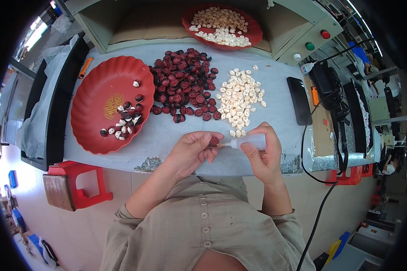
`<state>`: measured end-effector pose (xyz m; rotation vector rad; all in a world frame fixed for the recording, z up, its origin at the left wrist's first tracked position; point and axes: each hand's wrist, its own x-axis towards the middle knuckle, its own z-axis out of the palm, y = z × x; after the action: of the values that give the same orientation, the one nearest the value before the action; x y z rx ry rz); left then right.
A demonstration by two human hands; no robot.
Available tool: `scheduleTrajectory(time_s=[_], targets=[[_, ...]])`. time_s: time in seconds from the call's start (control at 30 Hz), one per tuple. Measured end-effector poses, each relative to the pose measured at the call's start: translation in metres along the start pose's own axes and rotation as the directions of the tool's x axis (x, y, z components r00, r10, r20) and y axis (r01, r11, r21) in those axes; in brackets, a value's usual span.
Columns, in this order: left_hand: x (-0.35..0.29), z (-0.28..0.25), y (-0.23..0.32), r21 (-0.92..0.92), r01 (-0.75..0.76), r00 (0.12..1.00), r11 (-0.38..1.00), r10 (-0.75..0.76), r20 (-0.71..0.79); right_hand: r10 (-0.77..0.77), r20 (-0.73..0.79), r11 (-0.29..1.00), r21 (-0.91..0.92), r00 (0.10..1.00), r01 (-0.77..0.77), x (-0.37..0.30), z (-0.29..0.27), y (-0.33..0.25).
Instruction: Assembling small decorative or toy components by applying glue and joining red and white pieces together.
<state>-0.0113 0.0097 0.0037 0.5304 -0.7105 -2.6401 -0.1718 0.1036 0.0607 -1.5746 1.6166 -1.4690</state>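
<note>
Two hands [230, 151] hold one red piece [214, 141], one glue bottle [251, 142]; two red trays [92, 86].

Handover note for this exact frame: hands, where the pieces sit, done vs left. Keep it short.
Left hand: pinches one dark red piece at the table's front edge.
Right hand: grips a small white squeeze bottle, nozzle at that piece.
Dark red pile: centre of the table. Pale piece pile: right of it.
Done: a small batch of joined dark-and-pale pieces lies in the large red tray on the left.
Left: most of both piles. A second red tray of pale pieces sits at the back.
</note>
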Motion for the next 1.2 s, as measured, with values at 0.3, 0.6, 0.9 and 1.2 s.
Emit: scheduleTrajectory(time_s=[0.3,0.6,0.9,1.2], targets=[[-0.001,0.002,0.001,-0.005,0.013,1.000,1.000,-0.013,-0.010,-0.077,0.185,0.973,-0.201,0.980,0.114,0.023,-0.009,-0.022],[-0.001,0.003,0.001,0.000,0.015,1.000,1.000,-0.015,0.000,-0.101,0.189,0.972,-0.192,0.977,0.138,0.024,-0.015,-0.015],[-0.002,0.000,0.001,0.003,-0.004,1.000,1.000,0.004,-0.004,0.525,-0.092,0.700,0.612,0.846,-0.368,-0.018,-0.037,0.026],[-0.001,0.000,-0.001,-0.004,-0.015,1.000,1.000,0.015,-0.002,0.120,0.181,0.944,-0.325,0.976,-0.056,-0.011,-0.040,0.024]])
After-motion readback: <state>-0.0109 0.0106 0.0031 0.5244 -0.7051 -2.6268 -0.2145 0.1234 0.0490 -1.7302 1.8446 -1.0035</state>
